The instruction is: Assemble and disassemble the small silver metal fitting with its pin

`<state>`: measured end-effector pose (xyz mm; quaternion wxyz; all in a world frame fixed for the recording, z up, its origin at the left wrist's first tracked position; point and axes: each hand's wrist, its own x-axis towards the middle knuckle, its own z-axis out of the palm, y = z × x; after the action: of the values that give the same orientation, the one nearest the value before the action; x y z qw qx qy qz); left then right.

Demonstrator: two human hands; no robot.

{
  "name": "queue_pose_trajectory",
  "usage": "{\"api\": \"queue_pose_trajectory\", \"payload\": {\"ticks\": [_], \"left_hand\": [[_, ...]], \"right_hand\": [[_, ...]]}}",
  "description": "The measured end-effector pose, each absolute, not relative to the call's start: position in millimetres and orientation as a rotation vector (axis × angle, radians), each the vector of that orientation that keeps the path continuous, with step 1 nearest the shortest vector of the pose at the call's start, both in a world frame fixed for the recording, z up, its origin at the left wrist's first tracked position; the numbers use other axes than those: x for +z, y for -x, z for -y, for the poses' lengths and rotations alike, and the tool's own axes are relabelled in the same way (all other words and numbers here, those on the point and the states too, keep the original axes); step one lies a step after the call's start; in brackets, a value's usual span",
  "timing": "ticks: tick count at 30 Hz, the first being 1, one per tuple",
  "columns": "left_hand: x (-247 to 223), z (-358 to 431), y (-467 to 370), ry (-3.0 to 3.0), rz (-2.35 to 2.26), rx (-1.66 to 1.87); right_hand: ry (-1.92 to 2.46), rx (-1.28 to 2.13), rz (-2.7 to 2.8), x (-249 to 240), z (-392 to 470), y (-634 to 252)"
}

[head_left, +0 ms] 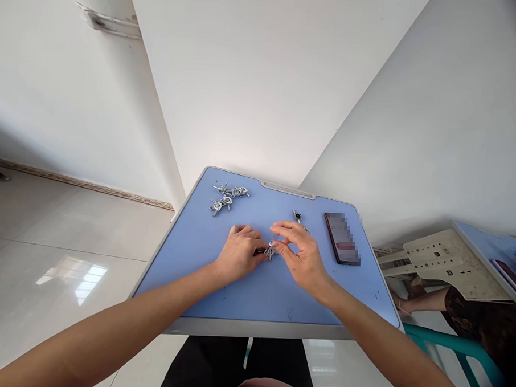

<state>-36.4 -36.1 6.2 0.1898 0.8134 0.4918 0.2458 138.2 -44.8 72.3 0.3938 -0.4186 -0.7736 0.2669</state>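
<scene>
On the blue tabletop (pixel 186 270), my left hand (pixel 242 251) is closed, its fingertips on a small silvery metal part (pixel 271 252) with short prongs. My right hand (pixel 301 252) bends over the same part from the right, thumb and forefinger curved towards each other. Something small and pale seems to sit between those fingertips, too small to name. Farther back on the left lie several similar silvery pronged metal parts (pixel 227 200). Beyond my right hand is a small tool-like metal piece (pixel 298 216) with a black round middle; its lower end is partly hidden.
A phone (pixel 339 238), partly pixelated, lies at the table's right. Behind the table stands a white wall corner (pixel 262 91). To the right are a teal stool (pixel 460 350), a second blue table (pixel 486 249) and another person's leg (pixel 424 303).
</scene>
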Motion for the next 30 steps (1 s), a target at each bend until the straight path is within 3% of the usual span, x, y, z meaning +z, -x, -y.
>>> {"api": "queue_pose_trajectory", "payload": {"ticks": [5,22,27,30], "left_hand": [[7.3,36.0,36.0,-2.286,-1.379,0.685],[5.1,34.3,35.8,-2.300,-1.398,0.685],[7.6,35.1,36.1,-2.255,-1.365,0.710],[8.9,36.3,35.9,-2.223,-1.347,0.728]], "right_hand": [[0.964,0.487,1.994,65.8,43.0,-135.3],[0.965,0.612,1.949,62.1,40.4,-132.2],[1.081,0.574,1.740,80.2,31.6,-155.0],[1.249,0.719,1.655,87.4,27.2,-171.0]]}}
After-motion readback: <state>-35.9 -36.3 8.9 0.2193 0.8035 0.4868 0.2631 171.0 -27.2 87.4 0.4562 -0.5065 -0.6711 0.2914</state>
